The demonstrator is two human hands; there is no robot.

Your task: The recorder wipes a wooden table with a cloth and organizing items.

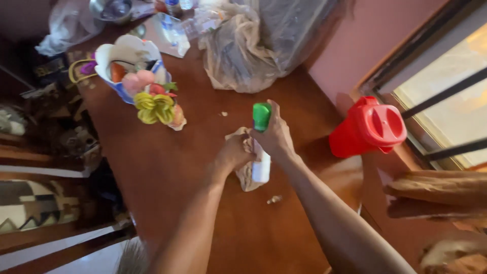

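While gripped: spray btl (pixel 262 152), rag (pixel 245 172), both hands (pixel 253 144).

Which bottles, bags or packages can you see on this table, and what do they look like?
Spray bottle: table centre, in the right hand; white body, green top.
Clear plastic bag: far end, large and crumpled.
Red jug: right edge by the window, lidded.
No screens or signs show.
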